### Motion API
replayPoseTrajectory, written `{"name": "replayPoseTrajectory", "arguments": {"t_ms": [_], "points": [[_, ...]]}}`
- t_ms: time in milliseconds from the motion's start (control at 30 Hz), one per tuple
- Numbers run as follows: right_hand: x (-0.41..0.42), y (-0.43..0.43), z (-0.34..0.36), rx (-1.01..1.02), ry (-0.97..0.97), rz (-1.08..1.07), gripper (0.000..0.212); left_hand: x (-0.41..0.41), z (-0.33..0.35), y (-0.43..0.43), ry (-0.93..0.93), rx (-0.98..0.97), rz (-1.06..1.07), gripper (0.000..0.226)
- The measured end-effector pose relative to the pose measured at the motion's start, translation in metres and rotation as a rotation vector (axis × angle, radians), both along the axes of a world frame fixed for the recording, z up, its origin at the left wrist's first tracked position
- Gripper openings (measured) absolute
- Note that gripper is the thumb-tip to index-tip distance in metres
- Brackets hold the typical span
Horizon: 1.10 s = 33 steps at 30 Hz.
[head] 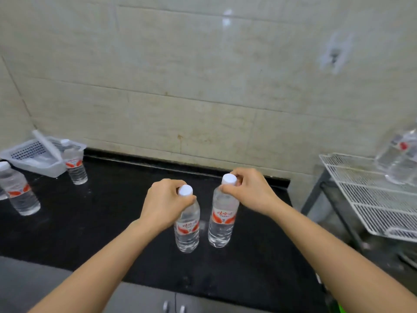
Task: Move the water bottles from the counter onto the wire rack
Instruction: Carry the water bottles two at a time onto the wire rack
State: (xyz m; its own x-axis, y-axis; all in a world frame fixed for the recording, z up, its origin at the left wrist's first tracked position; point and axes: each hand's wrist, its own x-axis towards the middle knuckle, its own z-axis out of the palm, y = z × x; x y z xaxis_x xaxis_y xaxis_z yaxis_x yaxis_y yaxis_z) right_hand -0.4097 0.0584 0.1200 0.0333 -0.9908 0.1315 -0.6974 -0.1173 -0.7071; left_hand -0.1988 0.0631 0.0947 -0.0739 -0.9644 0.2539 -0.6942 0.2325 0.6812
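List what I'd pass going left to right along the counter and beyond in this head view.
Bottle at the left edge → white basket → bottle beside it → left hand's bottle → right hand's bottle → wire rack → bottles on it.

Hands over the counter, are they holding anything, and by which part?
Yes. The left hand holds one water bottle and the right hand another water bottle, each gripped at the neck just under the white cap.

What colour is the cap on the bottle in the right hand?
White cap, seen in the head view.
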Motion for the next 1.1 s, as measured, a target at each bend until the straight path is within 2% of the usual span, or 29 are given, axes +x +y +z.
{"name": "replayPoseTrajectory", "arguments": {"t_ms": [133, 300, 633, 700, 833, 1100], "points": [[-0.076, 0.046, 0.027, -0.06, 0.017, -0.13, 0.023, -0.072, 0.024, 0.022, 0.035, -0.068, -0.124, 0.018], [-0.174, 0.098, 0.06, -0.137, 0.05, -0.251, 0.02, -0.171, 0.061, 0.048, 0.146, -0.093, -0.249, 0.014], [-0.381, 0.165, 0.125, -0.285, 0.132, -0.329, 0.041, -0.386, 0.12, 0.083, 0.294, -0.183, -0.401, 0.022], [-0.419, 0.171, 0.132, -0.29, 0.145, -0.335, 0.041, -0.427, 0.126, 0.084, 0.308, -0.187, -0.424, 0.02], [-0.485, 0.178, 0.138, -0.284, 0.158, -0.393, 0.028, -0.504, 0.129, 0.079, 0.314, -0.194, -0.453, 0.034], [-0.594, 0.162, 0.126, -0.286, 0.132, -0.548, 0.017, -0.634, 0.124, 0.056, 0.328, -0.139, -0.542, 0.017]]}}
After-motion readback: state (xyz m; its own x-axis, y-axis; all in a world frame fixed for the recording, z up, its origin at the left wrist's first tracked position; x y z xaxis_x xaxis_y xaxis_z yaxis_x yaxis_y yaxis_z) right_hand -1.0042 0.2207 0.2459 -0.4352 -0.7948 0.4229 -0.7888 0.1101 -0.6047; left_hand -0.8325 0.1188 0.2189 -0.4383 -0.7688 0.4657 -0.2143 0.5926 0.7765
